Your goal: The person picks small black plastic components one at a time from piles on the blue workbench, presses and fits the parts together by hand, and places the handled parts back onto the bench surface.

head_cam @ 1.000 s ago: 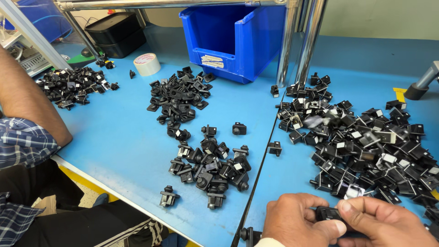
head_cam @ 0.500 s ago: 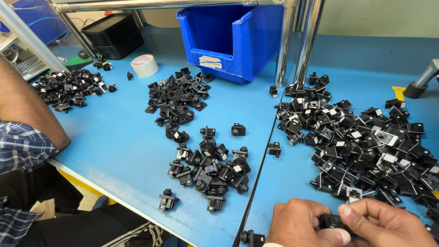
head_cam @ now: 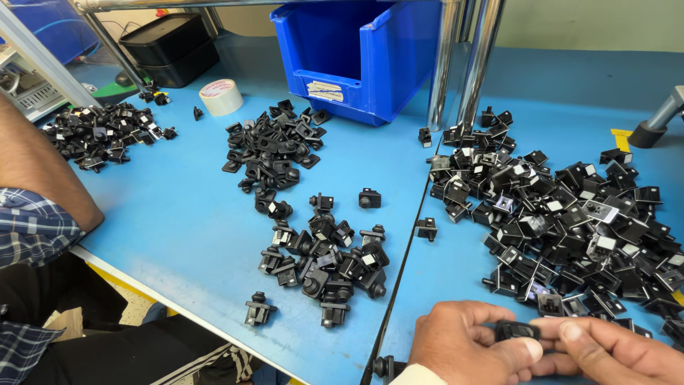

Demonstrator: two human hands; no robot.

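My left hand (head_cam: 474, 346) and my right hand (head_cam: 613, 353) meet at the bottom right edge of the head view and together pinch one small black plastic part (head_cam: 516, 331) between thumbs and fingertips. Just beyond them spreads a big heap of black parts with white faces (head_cam: 570, 207). To the left of my hands lies a smaller cluster of black parts (head_cam: 324, 260), with one stray piece (head_cam: 258, 309) near the table's front edge. The palms of both hands are cut off by the frame.
A blue open-front bin (head_cam: 363, 53) stands at the back, beside two chrome posts (head_cam: 459, 60). Another pile of black parts (head_cam: 274, 146) and a tape roll (head_cam: 221, 97) lie mid-left. A co-worker's arm (head_cam: 43, 178) in a checked sleeve rests at left near a further pile (head_cam: 103, 132).
My hands have stayed at the bottom right, fingers shifting slightly on the black part. The view has drifted a little; the piles and the co-worker's arm are unchanged.
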